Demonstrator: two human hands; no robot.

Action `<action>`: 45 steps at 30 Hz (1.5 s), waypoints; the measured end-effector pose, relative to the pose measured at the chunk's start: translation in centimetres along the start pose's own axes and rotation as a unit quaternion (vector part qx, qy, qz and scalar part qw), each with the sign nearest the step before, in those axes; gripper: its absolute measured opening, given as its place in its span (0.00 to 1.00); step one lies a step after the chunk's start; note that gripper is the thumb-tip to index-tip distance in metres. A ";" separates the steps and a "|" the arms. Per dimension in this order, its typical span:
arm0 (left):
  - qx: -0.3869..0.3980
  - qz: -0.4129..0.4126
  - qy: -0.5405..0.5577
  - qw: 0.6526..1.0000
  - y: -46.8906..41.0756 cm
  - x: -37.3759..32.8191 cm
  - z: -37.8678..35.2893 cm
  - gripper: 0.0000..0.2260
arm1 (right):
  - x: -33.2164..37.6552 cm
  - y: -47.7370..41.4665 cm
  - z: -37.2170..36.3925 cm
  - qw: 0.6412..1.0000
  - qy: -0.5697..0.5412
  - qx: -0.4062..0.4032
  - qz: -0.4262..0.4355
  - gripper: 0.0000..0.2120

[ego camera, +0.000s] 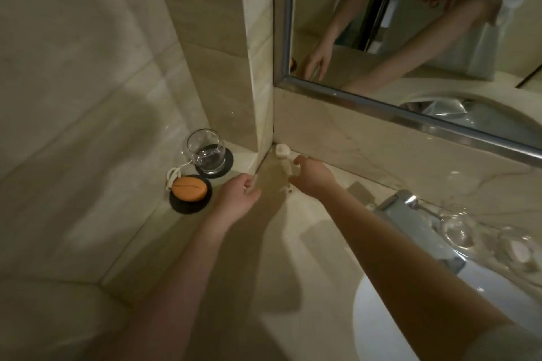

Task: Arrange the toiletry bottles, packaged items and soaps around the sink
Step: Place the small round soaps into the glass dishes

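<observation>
A small clear bottle with a white cap (283, 152) stands on the beige counter, in the corner under the mirror. My right hand (313, 177) reaches to it, thumb and fingertips closed around its lower body. My left hand (239, 196) rests on the counter just left of it, fingers loosely curled and holding nothing. An orange soap with a white cord (189, 189) lies on a black coaster on the side ledge at the left.
A drinking glass (206, 152) stands on a second black coaster behind the soap. The chrome faucet (410, 214) and white basin (378, 319) are at the right, with clear glassware (459, 230) beyond. The mirror frame (381, 110) runs above the counter.
</observation>
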State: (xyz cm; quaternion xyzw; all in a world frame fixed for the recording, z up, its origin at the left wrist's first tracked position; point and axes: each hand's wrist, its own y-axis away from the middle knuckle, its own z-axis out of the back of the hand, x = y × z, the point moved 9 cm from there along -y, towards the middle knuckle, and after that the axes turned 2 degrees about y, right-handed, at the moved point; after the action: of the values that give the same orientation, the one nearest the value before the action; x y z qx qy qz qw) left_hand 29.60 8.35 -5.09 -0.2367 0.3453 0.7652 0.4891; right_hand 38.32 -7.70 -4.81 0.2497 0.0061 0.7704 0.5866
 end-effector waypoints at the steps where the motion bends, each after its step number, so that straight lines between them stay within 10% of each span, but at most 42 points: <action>1: 0.003 -0.004 0.008 1.000 -0.4 -0.2 -0.1 0.16 | 0.2 -1.1 -0.5 1.000 0.005 -0.005 0.001 0.24; 7: -0.001 -0.017 0.040 0.999 -1.7 -1.0 -0.8 0.17 | 0.5 -5.4 -3.0 0.999 0.031 -0.016 0.001 0.20; 13: -0.013 0.005 0.092 0.996 -2.3 -0.8 -1.3 0.16 | -1.1 -4.3 -1.4 0.978 -0.194 -0.077 -0.022 0.11; 18: -0.040 -0.018 0.153 0.987 -2.2 -2.9 -1.4 0.15 | -1.3 -1.2 -1.5 0.787 -0.613 0.018 -0.069 0.06; 21: -0.053 -0.059 0.161 0.984 -1.6 -4.8 -1.5 0.16 | -0.7 0.8 -1.0 0.737 -0.671 0.050 -0.064 0.04; 31: -0.136 -0.067 0.159 0.976 -1.8 -3.8 -0.2 0.10 | -0.8 0.6 1.2 0.863 -0.502 -0.045 -0.042 0.09; 36: -0.169 -0.036 0.175 0.969 -2.5 -1.4 1.5 0.09 | 0.0 -5.8 0.5 0.989 -0.119 -0.082 0.036 0.18; 40: -0.191 -0.059 0.164 0.966 -2.8 -0.6 3.3 0.09 | 2.3 -9.1 -2.9 0.989 0.130 0.008 0.075 0.20; 45: -0.195 -0.078 0.183 0.960 -2.5 -1.0 4.0 0.07 | 2.5 -9.8 -3.6 0.990 0.132 0.009 0.041 0.16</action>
State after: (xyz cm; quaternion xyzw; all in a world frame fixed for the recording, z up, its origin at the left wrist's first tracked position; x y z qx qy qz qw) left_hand 32.17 11.52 -2.57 -0.4896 0.2533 0.7207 0.4205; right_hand 45.26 -1.43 -9.94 0.1512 0.0803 0.8199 0.5463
